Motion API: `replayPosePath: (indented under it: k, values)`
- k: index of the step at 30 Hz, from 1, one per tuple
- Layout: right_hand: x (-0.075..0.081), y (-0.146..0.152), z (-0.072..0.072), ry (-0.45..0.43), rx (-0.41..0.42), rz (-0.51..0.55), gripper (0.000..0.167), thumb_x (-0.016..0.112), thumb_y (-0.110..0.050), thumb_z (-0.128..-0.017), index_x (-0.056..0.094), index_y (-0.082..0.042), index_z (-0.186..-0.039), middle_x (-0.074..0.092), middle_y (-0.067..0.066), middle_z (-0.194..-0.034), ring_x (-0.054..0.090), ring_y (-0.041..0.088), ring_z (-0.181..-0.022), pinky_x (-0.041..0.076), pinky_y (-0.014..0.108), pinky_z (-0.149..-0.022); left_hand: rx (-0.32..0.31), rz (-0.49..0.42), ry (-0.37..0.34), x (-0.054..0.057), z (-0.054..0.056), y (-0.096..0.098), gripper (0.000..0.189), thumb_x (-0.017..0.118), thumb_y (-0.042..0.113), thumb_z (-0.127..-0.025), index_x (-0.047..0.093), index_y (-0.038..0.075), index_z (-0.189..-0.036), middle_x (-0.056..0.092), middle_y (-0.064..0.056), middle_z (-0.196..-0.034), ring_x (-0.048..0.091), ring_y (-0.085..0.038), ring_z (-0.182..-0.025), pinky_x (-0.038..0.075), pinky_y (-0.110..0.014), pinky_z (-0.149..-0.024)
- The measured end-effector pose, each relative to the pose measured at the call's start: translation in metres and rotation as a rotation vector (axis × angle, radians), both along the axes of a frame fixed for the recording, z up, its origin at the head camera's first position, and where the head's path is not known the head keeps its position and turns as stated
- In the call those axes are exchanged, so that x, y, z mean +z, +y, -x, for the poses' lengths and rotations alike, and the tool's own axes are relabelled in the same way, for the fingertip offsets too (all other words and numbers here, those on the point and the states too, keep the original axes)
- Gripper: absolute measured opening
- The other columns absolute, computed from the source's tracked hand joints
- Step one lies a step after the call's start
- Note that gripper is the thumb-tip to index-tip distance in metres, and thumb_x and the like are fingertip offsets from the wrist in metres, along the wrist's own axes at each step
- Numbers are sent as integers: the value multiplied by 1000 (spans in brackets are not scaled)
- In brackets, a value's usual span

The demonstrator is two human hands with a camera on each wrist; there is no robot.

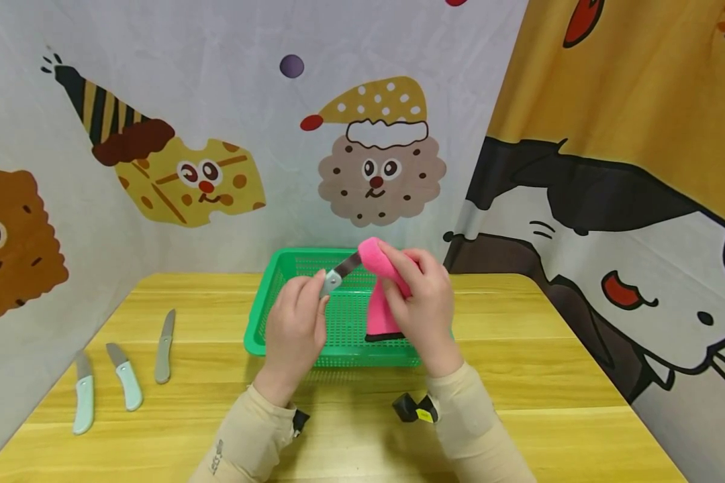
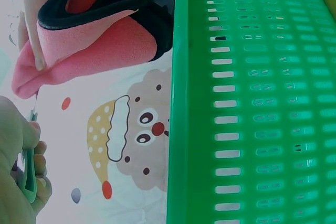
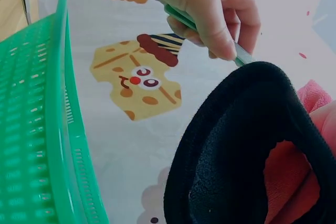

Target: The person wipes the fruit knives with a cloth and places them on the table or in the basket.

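Observation:
In the head view, my left hand [image 1: 296, 322] grips the pale green handle of a fruit knife [image 1: 332, 280], its blade pointing up and to the right. My right hand [image 1: 421, 302] pinches a fuzzy pink cloth [image 1: 380, 312] with black edging against the blade, and a fold of it hides the tip. Both hands are above a green basket [image 1: 255, 329]. The left wrist view has the cloth [image 2: 100, 56] hanging in an open fold over the blade end. From the right wrist, its black border [image 3: 210, 145] covers much of the view, beyond the left hand [image 3: 210, 9].
Toward the table's left side lie three more knives: one at far left [image 1: 83, 396], one beside it [image 1: 124, 377] and one farther back [image 1: 166, 347]. The basket stands on the wooden table [image 1: 507, 402] near its back edge. Behind hangs a printed curtain [image 1: 229, 67].

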State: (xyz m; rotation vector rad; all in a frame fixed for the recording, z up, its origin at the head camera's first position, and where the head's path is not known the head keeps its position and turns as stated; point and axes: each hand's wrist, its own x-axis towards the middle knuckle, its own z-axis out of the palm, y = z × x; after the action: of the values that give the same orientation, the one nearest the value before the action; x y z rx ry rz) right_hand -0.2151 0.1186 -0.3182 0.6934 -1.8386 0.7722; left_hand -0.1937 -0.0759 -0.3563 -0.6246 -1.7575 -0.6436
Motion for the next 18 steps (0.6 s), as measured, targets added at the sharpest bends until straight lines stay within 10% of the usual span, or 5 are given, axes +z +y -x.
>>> replayPosePath:
  k: [18]
  values:
    - [7,14,-4,-5,17,98,34,72,-8,-86,71,-15,-120,62,15,-100,58,30,-87,44,43,-70,-38,-20,-19,0,1,-2,28,50,14,-105,60,-7,-119,57,-19,-95,58,-33,-79,53,-44,-66]
